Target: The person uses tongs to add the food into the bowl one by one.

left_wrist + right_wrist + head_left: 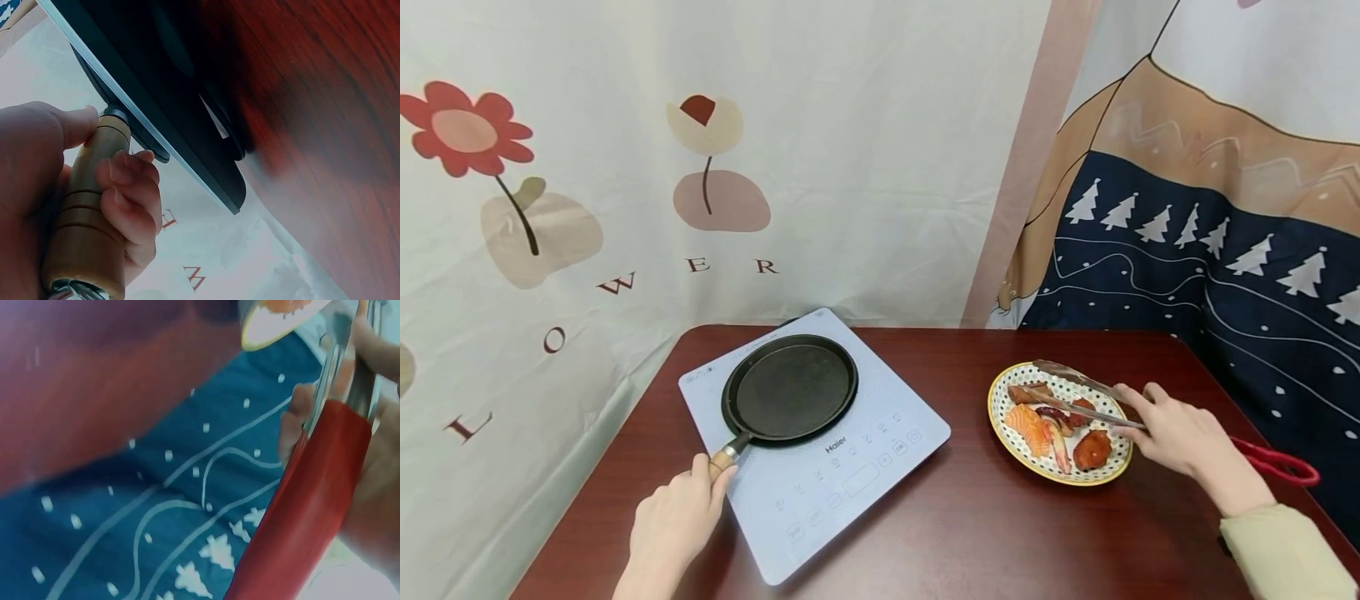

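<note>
My left hand [673,517] grips the wooden handle [84,206] of a black flat frying pan [793,387], fingers wrapped round it. The pan rests on a white induction cooktop [880,433], over its upper left part. In my right hand [1180,437] is a pair of metal tongs with red handles [306,506]. Their two arms reach left over a dotted, yellow-rimmed plate [1017,457], tips spread apart. One tip overlaps a brown piece of food [1028,393]. Also on the plate lie an orange slice [1028,425], a shrimp-like piece [1060,450] and a reddish-brown fried piece [1092,450].
Cooktop and plate stand on a dark red wooden table [955,525]. Behind it hangs a pale curtain [880,167] with flowers and letters; a dark blue cloth [1150,292] with white trees hangs at the right, close beside the table's edge.
</note>
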A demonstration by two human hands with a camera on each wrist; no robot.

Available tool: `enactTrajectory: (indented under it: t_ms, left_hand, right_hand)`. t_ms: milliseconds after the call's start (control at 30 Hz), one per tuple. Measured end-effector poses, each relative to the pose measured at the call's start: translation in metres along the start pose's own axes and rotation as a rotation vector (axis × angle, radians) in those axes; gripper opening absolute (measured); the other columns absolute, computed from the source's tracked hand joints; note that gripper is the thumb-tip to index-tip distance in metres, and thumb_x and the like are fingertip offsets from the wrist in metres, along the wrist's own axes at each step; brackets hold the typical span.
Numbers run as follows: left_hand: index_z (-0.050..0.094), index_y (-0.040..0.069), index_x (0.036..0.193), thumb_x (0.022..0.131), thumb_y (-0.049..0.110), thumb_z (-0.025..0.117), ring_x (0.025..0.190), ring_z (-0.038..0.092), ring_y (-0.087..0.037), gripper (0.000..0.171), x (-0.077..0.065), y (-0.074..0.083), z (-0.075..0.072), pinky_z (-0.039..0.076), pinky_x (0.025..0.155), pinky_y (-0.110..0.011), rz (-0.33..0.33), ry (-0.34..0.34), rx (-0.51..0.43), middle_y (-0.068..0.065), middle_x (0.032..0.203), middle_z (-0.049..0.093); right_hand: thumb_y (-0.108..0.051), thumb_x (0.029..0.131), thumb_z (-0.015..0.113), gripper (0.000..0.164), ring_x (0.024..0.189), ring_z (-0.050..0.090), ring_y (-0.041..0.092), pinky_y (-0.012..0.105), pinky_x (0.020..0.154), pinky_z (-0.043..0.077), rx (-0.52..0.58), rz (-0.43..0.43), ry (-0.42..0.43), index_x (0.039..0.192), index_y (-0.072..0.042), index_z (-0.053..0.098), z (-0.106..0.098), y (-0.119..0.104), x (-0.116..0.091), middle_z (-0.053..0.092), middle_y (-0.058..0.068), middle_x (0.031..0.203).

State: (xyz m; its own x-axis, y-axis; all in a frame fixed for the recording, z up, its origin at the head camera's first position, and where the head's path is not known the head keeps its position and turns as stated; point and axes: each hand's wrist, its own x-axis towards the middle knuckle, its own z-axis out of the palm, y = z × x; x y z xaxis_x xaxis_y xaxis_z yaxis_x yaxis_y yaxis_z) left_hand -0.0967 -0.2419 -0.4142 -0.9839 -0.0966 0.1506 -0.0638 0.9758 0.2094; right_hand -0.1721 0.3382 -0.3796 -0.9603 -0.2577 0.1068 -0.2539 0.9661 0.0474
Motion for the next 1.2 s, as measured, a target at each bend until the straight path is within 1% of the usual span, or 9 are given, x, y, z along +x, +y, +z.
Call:
enactTrajectory:
  t_ms: [133, 233, 367, 500, 600, 733, 833, 1000, 1200]
  left_hand:
    - [0.044, 0.000, 0.085, 0.096, 0.036, 0.052, 0.049, 0.054, -0.037, 0.038, 0.000, 0.000, 0.000, 0.037, 0.042, -0.044, 0.002, -0.005, 0.003, -0.016, 0.059, 0.054]
    - [0.044, 0.001, 0.084, 0.095, 0.035, 0.054, 0.048, 0.053, -0.037, 0.037, 0.000, 0.001, 0.000, 0.036, 0.041, -0.043, 0.009, 0.019, 0.008, -0.016, 0.058, 0.053]
    - [0.044, 0.001, 0.083, 0.094, 0.034, 0.055, 0.047, 0.053, -0.037, 0.037, -0.001, 0.001, 0.001, 0.035, 0.041, -0.043, 0.018, 0.043, 0.010, -0.017, 0.058, 0.053]
    - [0.044, 0.001, 0.083, 0.094, 0.034, 0.055, 0.047, 0.053, -0.037, 0.037, -0.001, 0.001, 0.002, 0.035, 0.041, -0.043, 0.020, 0.049, 0.009, -0.017, 0.058, 0.053]
    - [0.044, 0.001, 0.082, 0.094, 0.034, 0.056, 0.047, 0.052, -0.037, 0.037, -0.001, 0.001, 0.002, 0.035, 0.041, -0.042, 0.022, 0.052, 0.009, -0.017, 0.057, 0.053]
    - [0.044, 0.001, 0.082, 0.094, 0.034, 0.056, 0.045, 0.052, -0.036, 0.037, -0.001, 0.001, 0.002, 0.034, 0.040, -0.042, 0.029, 0.058, 0.011, -0.016, 0.056, 0.052]
    - [0.044, 0.001, 0.082, 0.094, 0.033, 0.056, 0.045, 0.051, -0.035, 0.037, -0.001, 0.001, 0.002, 0.034, 0.040, -0.041, 0.032, 0.058, 0.012, -0.015, 0.055, 0.051]
    - [0.044, 0.001, 0.083, 0.094, 0.034, 0.056, 0.045, 0.051, -0.034, 0.037, 0.000, 0.000, 0.001, 0.035, 0.040, -0.041, 0.027, 0.047, 0.009, -0.015, 0.055, 0.051]
    - [0.044, 0.001, 0.083, 0.094, 0.034, 0.055, 0.046, 0.052, -0.034, 0.037, -0.001, 0.000, 0.000, 0.035, 0.041, -0.041, 0.020, 0.035, 0.004, -0.015, 0.056, 0.051]
  right_hand:
    - [-0.037, 0.077, 0.075, 0.058, 0.057, 0.050, 0.017, 0.035, 0.048, 0.042, -0.073, -0.080, -0.002, 0.123, -0.007, 0.056, -0.011, 0.011, 0.009, 0.054, 0.016, 0.091]
    - [-0.035, 0.075, 0.077, 0.057, 0.058, 0.049, 0.016, 0.034, 0.050, 0.044, -0.120, -0.123, -0.011, 0.122, -0.008, 0.058, -0.018, 0.015, 0.015, 0.056, 0.017, 0.094]
    - [-0.033, 0.072, 0.080, 0.057, 0.059, 0.051, 0.017, 0.035, 0.051, 0.046, -0.147, -0.169, -0.026, 0.119, -0.009, 0.061, -0.022, 0.017, 0.022, 0.057, 0.018, 0.096]
    - [-0.034, 0.072, 0.079, 0.055, 0.061, 0.054, 0.017, 0.035, 0.052, 0.047, -0.162, -0.191, -0.035, 0.118, -0.010, 0.062, -0.023, 0.017, 0.029, 0.060, 0.020, 0.101]
    - [-0.034, 0.074, 0.078, 0.053, 0.063, 0.056, 0.018, 0.034, 0.054, 0.049, -0.163, -0.189, -0.065, 0.119, -0.011, 0.062, -0.023, 0.015, 0.034, 0.061, 0.021, 0.105]
    - [-0.034, 0.075, 0.077, 0.053, 0.068, 0.060, 0.023, 0.040, 0.060, 0.052, -0.154, -0.183, -0.117, 0.120, -0.011, 0.062, -0.021, 0.015, 0.038, 0.061, 0.024, 0.106]
    - [-0.033, 0.076, 0.077, 0.052, 0.067, 0.059, 0.022, 0.041, 0.061, 0.052, -0.151, -0.188, -0.132, 0.120, -0.011, 0.062, -0.020, 0.015, 0.040, 0.064, 0.022, 0.100]
    - [-0.030, 0.076, 0.077, 0.049, 0.060, 0.051, 0.016, 0.035, 0.055, 0.049, -0.138, -0.215, -0.118, 0.119, -0.010, 0.062, -0.016, 0.014, 0.039, 0.066, 0.011, 0.086]
    - [-0.027, 0.075, 0.078, 0.043, 0.051, 0.045, 0.012, 0.029, 0.047, 0.042, -0.179, -0.271, -0.035, 0.112, -0.009, 0.066, -0.014, 0.010, 0.036, 0.064, 0.003, 0.073]
